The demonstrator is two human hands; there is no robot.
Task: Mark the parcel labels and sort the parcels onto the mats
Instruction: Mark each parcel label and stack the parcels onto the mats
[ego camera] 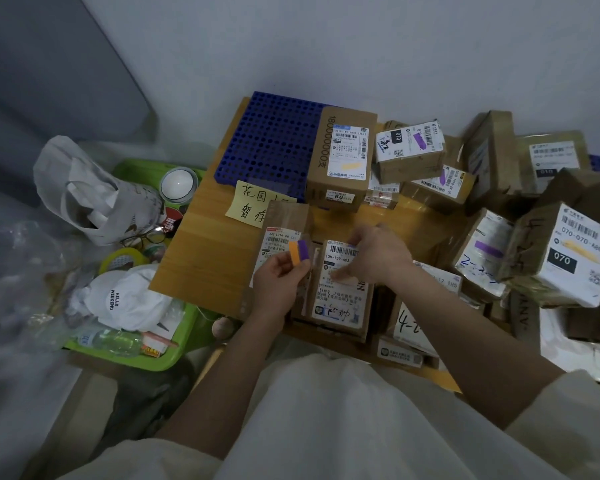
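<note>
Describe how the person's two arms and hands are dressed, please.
Both forearms are bare. The left hand and right hand wear no gloves, and no rings or watch are visible. Loose, pale cream sleeves end near the elbows, matching the cream garment below.

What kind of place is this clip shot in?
Probably an informal parcel sorting corner in a room, not a warehouse: labelled cardboard parcels piled by a plain wall, a blue perforated mat with a handwritten sticky note, and a green bin of household clutter.

A brown parcel point(340, 289) lies flat on the surface, white label point(342, 271) up. An orange-and-purple marker pair point(299, 251) stands upright beside it. More labelled parcels point(499, 209) pile to the right.
</note>
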